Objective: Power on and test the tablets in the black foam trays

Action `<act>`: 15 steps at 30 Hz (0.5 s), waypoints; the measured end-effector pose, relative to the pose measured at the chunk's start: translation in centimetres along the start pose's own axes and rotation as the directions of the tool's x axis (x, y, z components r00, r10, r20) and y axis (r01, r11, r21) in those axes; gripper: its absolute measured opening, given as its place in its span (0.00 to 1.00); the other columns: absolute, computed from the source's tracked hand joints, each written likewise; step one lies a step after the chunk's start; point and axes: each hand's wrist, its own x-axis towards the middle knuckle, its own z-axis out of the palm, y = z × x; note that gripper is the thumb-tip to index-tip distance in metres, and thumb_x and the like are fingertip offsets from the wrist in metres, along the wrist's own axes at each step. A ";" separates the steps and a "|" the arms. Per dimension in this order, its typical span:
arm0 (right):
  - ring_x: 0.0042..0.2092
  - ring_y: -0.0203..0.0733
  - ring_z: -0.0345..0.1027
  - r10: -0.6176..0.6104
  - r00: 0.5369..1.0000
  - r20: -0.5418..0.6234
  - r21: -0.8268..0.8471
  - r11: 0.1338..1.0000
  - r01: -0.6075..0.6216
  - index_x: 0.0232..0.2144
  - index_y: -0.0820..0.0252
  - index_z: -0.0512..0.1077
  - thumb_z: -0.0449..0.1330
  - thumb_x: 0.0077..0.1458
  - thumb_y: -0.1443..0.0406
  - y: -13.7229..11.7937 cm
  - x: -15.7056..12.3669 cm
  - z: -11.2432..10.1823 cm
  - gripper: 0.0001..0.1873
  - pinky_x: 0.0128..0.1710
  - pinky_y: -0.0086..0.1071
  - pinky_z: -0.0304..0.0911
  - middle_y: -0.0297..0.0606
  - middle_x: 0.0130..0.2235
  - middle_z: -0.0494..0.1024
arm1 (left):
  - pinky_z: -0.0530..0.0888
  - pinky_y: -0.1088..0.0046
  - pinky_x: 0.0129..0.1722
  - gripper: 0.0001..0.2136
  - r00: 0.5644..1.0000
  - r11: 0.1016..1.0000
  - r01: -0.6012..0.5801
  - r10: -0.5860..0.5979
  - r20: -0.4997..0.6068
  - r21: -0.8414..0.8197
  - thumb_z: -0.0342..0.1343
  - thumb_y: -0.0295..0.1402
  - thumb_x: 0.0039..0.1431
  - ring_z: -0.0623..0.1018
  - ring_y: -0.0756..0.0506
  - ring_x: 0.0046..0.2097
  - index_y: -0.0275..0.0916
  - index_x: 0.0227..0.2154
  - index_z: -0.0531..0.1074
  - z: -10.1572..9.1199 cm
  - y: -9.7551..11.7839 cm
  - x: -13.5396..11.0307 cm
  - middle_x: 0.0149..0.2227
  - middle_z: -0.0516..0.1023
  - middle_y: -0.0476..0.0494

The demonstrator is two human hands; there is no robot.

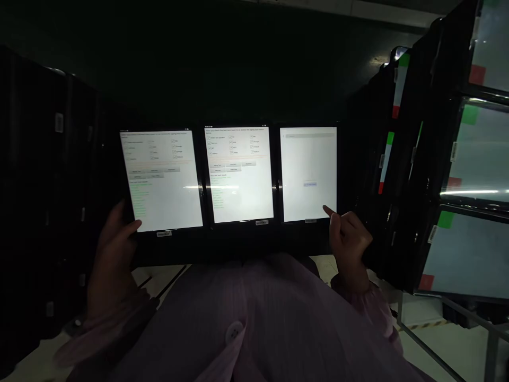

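Note:
Three lit tablets stand side by side in front of me. The left tablet (167,201) and the middle tablet (246,196) show a page of checkboxes, grey buttons and a list of green text. A nearly blank page with one small button fills the right tablet (306,159). My left hand (115,254) grips the lower left corner of the left tablet, thumb on its front, the other fingers partly hidden. My right hand (350,239) holds nothing; its index finger is stretched out over the lower right of the right tablet's screen, the other fingers curled.
On the right, several tablets with green and red corner marks stand in a dark rack (445,201). Dark upright devices (59,185) with small labels line the left side. A dark surface (199,63) lies beyond the tablets.

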 end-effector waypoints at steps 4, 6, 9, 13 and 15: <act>0.21 0.29 0.54 -0.052 0.998 0.021 0.006 0.999 0.052 0.45 0.59 0.88 0.54 0.76 0.62 -0.5 0.6 0.4 0.20 0.20 0.29 0.52 0.30 0.24 0.65 | 0.53 0.40 0.77 0.39 0.993 0.998 0.022 -0.015 -0.116 0.065 0.81 0.40 0.25 0.65 0.21 0.74 0.44 0.48 0.79 1.2 1.4 -0.8 0.58 0.82 0.38; 0.21 0.28 0.54 -0.117 0.992 0.039 0.036 0.993 0.116 0.42 0.60 0.88 0.55 0.75 0.64 -0.6 0.9 0.7 0.20 0.19 0.29 0.49 0.30 0.24 0.66 | 0.49 0.41 0.78 0.40 0.994 0.998 0.016 -0.008 -0.113 0.067 0.81 0.40 0.23 0.59 0.21 0.77 0.44 0.48 0.79 1.7 1.9 -1.3 0.59 0.81 0.38; 0.20 0.28 0.53 -0.212 0.974 0.083 0.097 0.974 0.204 0.23 0.59 0.82 0.57 0.73 0.63 -0.5 0.6 0.7 0.26 0.19 0.28 0.49 0.29 0.20 0.63 | 0.48 0.41 0.78 0.40 0.993 0.999 0.018 -0.014 -0.121 0.029 0.80 0.37 0.21 0.55 0.21 0.78 0.44 0.46 0.79 1.8 1.7 -1.8 0.58 0.81 0.38; 0.20 0.28 0.55 -0.243 0.959 0.145 0.130 0.966 0.225 0.13 0.58 0.69 0.57 0.72 0.63 0.3 -0.4 0.5 0.32 0.20 0.28 0.51 0.29 0.18 0.61 | 0.57 0.40 0.77 0.37 0.999 0.999 -0.009 0.007 -0.042 -0.053 0.80 0.36 0.25 0.67 0.21 0.72 0.45 0.47 0.80 0.5 -0.3 -1.1 0.60 0.81 0.39; 0.21 0.29 0.57 -0.202 0.968 0.146 0.105 0.977 0.188 0.14 0.58 0.70 0.57 0.72 0.64 0.6 -0.4 0.6 0.31 0.21 0.28 0.53 0.30 0.20 0.63 | 0.56 0.40 0.77 0.36 0.999 0.998 -0.037 0.037 -0.003 -0.060 0.80 0.37 0.28 0.67 0.22 0.73 0.44 0.48 0.80 -0.2 -1.3 -0.2 0.62 0.80 0.38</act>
